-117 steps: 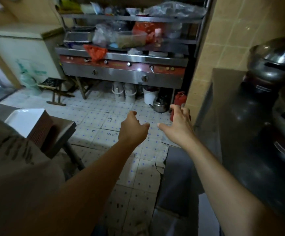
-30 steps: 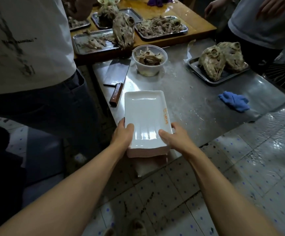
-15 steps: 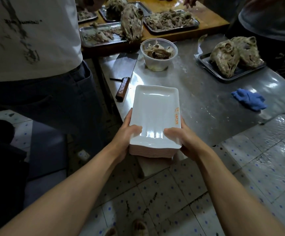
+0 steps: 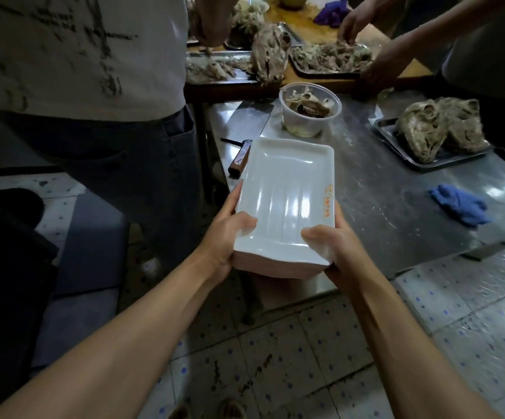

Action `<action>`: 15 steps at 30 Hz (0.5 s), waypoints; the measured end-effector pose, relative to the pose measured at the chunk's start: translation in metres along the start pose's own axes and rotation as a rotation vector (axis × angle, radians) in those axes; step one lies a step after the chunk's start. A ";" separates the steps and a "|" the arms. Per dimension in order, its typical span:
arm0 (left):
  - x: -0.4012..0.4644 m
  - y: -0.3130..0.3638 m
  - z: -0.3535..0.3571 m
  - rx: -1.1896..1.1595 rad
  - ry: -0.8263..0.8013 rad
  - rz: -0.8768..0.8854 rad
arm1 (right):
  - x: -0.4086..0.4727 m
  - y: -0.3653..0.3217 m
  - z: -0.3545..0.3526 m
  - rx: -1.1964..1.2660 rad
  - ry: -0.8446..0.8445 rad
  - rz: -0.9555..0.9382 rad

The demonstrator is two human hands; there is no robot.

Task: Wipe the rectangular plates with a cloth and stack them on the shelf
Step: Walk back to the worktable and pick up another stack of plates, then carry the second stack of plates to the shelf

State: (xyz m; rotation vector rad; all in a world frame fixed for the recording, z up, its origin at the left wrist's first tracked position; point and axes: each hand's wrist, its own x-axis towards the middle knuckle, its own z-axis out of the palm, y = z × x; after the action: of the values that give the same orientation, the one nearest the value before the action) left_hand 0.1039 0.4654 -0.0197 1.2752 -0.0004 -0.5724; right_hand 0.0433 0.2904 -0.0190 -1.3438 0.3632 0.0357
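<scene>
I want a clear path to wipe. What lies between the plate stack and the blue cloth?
Head view: only bare steel tabletop between the plate stack and the blue cloth.

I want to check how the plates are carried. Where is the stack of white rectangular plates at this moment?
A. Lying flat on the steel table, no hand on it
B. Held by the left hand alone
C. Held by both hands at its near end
C: the left hand and the right hand each grip a near corner of the stack of plates.
</scene>
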 end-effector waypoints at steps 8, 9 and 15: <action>-0.081 0.054 -0.037 -0.019 0.088 0.073 | -0.045 -0.047 0.076 -0.072 -0.144 0.024; -0.092 0.060 -0.044 -0.030 0.112 0.082 | -0.049 -0.050 0.087 -0.085 -0.166 0.024; -0.156 0.088 -0.095 -0.065 0.258 0.166 | -0.065 -0.056 0.162 -0.130 -0.356 -0.017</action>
State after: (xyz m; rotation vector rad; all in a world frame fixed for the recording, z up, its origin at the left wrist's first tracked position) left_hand 0.0348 0.6288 0.0776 1.2644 0.1256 -0.2611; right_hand 0.0331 0.4436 0.0805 -1.4373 0.0488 0.2850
